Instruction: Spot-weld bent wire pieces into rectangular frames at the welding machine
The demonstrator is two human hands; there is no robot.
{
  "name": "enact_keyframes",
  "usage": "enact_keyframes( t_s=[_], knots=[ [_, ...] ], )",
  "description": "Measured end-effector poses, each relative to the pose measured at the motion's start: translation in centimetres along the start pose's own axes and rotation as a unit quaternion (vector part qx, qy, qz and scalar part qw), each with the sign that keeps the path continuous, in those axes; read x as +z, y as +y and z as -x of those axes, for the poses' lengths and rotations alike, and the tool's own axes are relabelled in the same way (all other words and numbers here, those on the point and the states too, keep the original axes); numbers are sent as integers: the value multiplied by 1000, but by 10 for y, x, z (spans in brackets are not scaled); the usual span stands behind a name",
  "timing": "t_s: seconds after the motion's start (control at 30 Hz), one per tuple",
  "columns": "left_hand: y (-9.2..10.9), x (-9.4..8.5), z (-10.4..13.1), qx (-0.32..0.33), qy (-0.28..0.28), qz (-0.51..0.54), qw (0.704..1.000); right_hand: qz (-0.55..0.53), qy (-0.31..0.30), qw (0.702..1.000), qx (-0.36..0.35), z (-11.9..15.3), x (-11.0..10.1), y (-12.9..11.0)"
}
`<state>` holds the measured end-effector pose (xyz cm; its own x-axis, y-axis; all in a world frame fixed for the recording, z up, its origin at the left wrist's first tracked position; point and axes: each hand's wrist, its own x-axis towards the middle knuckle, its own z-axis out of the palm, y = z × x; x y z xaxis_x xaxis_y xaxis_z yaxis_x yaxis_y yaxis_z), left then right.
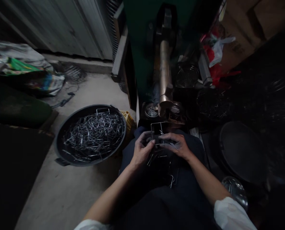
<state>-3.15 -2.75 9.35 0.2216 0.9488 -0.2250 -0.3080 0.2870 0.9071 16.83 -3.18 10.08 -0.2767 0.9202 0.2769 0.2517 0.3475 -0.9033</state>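
- Dark round basin [59, 134], heaped with bent silvery wires [94, 134].
- Left hand [142, 147]: thumb and fingers pinching the wire frame [156, 123].
- Right hand [178, 143]: fingers grasping its other side, plus loose thin wires [173, 145].
- Wire frame: slim, pale, square-cornered, between both hands above the lap [191, 148].
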Motion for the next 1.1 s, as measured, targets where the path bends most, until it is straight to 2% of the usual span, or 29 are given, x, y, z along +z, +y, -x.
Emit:
enact_keyframes(
  t_s=[0.43,0.87,1.1],
  knots=[
    [16,6,-8,-2,1,48,999,22,-7,999,-33,-19,-9,-5],
    [24,8,-17,22,0,31,999,34,-12,999,-35,-29,-13,-1],
    [14,2,-21,29,7,6,1000,16,-28,999,-6,-30,-14,-7]
  ],
)
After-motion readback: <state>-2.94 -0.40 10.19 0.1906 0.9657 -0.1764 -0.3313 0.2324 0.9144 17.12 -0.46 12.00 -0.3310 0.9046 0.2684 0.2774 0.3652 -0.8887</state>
